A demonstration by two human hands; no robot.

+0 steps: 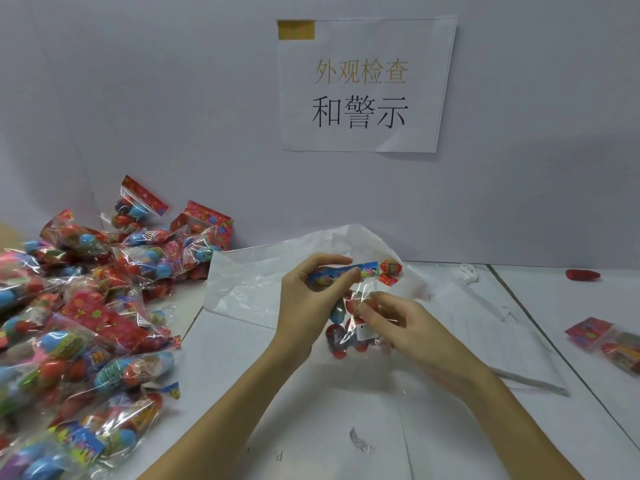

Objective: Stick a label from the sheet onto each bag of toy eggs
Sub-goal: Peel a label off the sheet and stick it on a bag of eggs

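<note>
Clear crinkled plastic bag of red and blue toy eggs (349, 327), blue header pinched by left hand (308, 299), right hand (391, 323) pinching its film.

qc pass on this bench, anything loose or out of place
One red piece lies alone at the far right of the table, apart from the bagged eggs; too blurred to identify. Otherwise nothing stands out.

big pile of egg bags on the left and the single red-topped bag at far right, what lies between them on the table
Head view: both hands gripping a clear bag of toy eggs, over white sheets.
</note>
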